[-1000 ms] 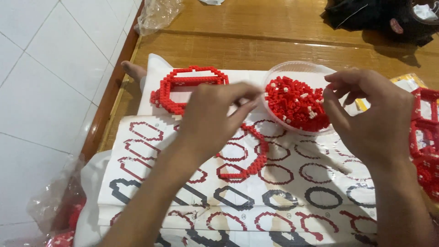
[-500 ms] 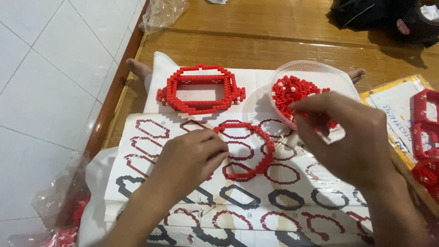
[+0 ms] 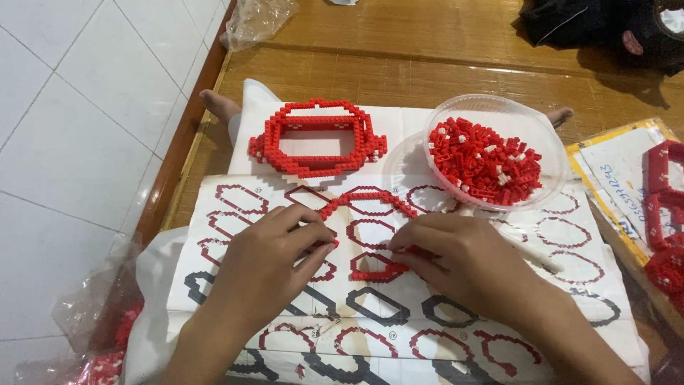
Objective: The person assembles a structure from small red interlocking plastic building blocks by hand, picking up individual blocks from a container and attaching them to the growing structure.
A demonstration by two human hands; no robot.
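Red brick ring (image 3: 370, 235) lies half-built on the pattern sheet (image 3: 570, 285), left hand (image 3: 274, 260) and right hand (image 3: 456, 260) pinching its ends, one finished frame (image 3: 317, 139) above, bowl (image 3: 495, 153) full of loose bricks.

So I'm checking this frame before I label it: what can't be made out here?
- Head view: the sides of the red brick ring lie under the left hand and right hand, so the fingers' hold is hidden.
- The red brick pieces at right are cut off by the frame edge.
- The numbers on the instruction sheet are too small to tell.
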